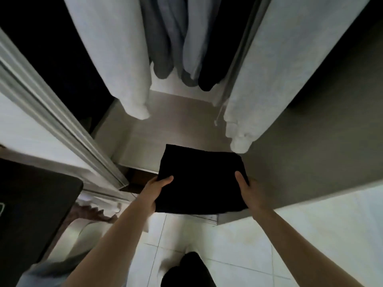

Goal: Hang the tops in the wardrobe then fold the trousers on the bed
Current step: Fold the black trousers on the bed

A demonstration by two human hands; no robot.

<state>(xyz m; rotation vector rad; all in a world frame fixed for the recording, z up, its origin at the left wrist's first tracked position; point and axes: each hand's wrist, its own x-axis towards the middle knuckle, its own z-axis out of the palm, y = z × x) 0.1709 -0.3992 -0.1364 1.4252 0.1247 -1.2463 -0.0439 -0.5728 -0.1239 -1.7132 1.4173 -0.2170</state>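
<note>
A folded black square of cloth (200,181), most likely one pair of the trousers, is held out flat above the pale floor of the open wardrobe (180,112), near its front edge. The left hand (154,190) grips the cloth's left edge and the right hand (249,191) its right edge; each thumb lies on top, and the fingers are hidden beneath, so both hands are closed on it.

It looks soft and light, with nothing stiff in it. I'd judge it would sag or spill open if gripped by one corner, so holding it at two opposite edges, or from beneath, is the safe way to carry it.

By count: one black bundle in hand, and about four hanging garments (182,44) in greys, pale blue and black at the back of the wardrobe, though they overlap and the count is unsure. Two long white fabric panels (107,54) hang either side of the opening.
</note>
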